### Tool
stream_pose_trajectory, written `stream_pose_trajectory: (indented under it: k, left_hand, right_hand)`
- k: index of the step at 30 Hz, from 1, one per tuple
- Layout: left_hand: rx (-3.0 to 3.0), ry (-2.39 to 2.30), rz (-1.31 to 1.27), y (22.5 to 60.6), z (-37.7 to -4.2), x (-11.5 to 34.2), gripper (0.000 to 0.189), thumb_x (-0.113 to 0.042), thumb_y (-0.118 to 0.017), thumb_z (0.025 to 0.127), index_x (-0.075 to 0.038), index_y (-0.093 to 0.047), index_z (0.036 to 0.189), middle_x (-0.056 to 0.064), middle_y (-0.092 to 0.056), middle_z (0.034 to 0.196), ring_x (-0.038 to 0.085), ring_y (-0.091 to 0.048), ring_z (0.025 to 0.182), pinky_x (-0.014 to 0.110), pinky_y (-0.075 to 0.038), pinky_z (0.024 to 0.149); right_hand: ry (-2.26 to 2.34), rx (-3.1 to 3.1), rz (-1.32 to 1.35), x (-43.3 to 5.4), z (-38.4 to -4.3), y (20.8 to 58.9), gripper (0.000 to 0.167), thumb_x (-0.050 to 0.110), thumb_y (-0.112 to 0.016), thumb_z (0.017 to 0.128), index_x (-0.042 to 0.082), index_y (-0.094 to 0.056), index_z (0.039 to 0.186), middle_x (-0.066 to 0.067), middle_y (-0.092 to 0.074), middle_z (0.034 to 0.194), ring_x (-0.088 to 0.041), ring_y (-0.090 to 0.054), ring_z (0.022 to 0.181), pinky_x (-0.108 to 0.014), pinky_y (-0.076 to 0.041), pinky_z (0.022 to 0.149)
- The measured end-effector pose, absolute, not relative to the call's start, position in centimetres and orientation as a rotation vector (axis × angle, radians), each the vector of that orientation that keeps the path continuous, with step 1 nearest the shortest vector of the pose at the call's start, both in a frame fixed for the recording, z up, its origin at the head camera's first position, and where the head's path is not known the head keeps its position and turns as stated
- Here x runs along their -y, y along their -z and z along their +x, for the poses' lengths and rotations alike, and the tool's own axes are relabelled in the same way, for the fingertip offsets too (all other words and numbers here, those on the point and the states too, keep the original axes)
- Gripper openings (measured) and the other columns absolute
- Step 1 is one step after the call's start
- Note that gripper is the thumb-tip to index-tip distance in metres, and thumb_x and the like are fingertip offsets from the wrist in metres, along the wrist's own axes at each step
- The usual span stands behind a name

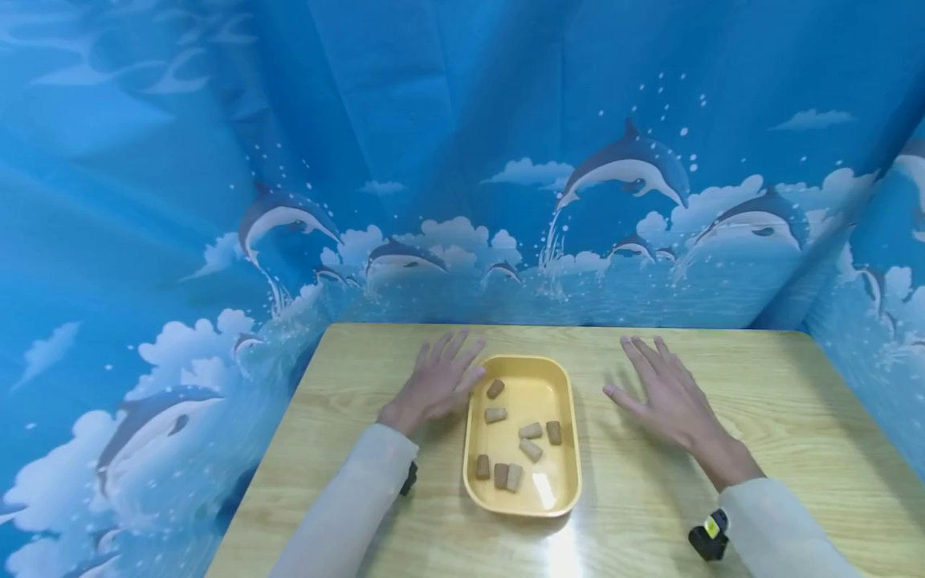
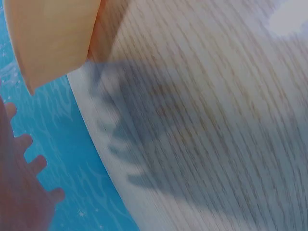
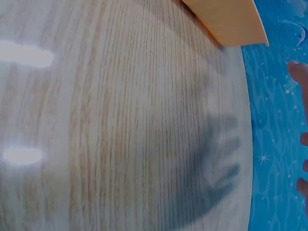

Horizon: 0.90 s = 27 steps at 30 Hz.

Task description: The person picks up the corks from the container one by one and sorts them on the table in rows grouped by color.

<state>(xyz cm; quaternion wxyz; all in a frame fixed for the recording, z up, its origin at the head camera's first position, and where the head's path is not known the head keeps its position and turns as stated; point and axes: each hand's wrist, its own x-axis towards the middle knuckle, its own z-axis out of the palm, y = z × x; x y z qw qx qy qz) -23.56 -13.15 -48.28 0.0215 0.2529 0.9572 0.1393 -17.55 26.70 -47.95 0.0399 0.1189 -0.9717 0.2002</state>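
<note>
A yellow rectangular tray [image 1: 531, 389] with rounded corners sits on the table in the head view. Inside it lie several small stubby pieces [image 1: 531, 449], some dark brown and some light tan, mostly toward its near half. My left hand [image 1: 437, 381] is left of the tray, palm down with fingers spread, its thumb tip right at the rim. To the right of the tray, my right hand [image 1: 668, 401] hovers with fingers extended and nothing held. Both wrist views show hand shadows on the wood and the tray's outer wall [image 2: 53, 38].
The light wood-grain table [image 1: 347, 514] ends at a straight back edge. Behind and beside it hangs a blue curtain [image 1: 462, 120] printed with dolphins and clouds. Black wrist cameras [image 1: 710, 536] sit at the sleeve cuffs.
</note>
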Motion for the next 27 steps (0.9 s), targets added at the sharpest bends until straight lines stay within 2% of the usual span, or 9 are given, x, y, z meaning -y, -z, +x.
stream_pose_trajectory:
  k: [6,14,21,27]
  left_hand:
    - [-2.928,-0.439,0.876,48.4,-23.2,12.7,0.066,-0.055,-0.03,0.117,-0.025,-0.025,0.176,0.011,-0.016,0.184,0.043,-0.017,0.169,0.07,-0.012,0.136]
    - [-2.868,-0.409,0.947,48.5,-23.0,12.2,0.068,-0.056,-0.032,0.116,-0.024,-0.023,0.176,0.005,-0.011,0.185,0.038,-0.016,0.17,0.064,-0.015,0.138]
    - [-2.813,-0.393,1.003,48.6,-22.9,11.9,0.069,-0.057,-0.028,0.116,-0.023,-0.02,0.177,0.008,-0.013,0.185,0.041,-0.018,0.169,0.064,-0.017,0.138]
    - [-2.781,-0.347,0.997,48.9,-22.7,11.8,0.071,-0.06,-0.024,0.116,-0.026,-0.015,0.177,0.002,-0.008,0.185,0.035,-0.016,0.171,0.06,-0.017,0.139]
  right_hand:
    - [-0.613,2.957,0.407,-25.3,-17.3,47.5,0.09,0.056,-0.062,0.107,0.01,-0.024,0.175,-0.025,-0.029,0.177,-0.056,-0.022,0.163,-0.082,-0.022,0.126]
    - [-0.679,2.875,0.514,-23.5,-16.7,47.2,0.085,0.048,-0.071,0.104,0.014,-0.033,0.173,-0.024,-0.041,0.171,-0.053,-0.039,0.155,-0.084,-0.039,0.115]
    - [-0.712,2.834,0.604,-21.7,-16.3,47.3,0.085,0.047,-0.079,0.099,0.01,-0.044,0.167,-0.024,-0.055,0.16,-0.049,-0.051,0.148,-0.078,-0.05,0.11]
    - [-0.747,2.808,0.67,-19.8,-16.0,47.7,0.084,0.045,-0.085,0.094,0.007,-0.052,0.162,-0.022,-0.064,0.152,-0.045,-0.061,0.14,-0.07,-0.053,0.113]
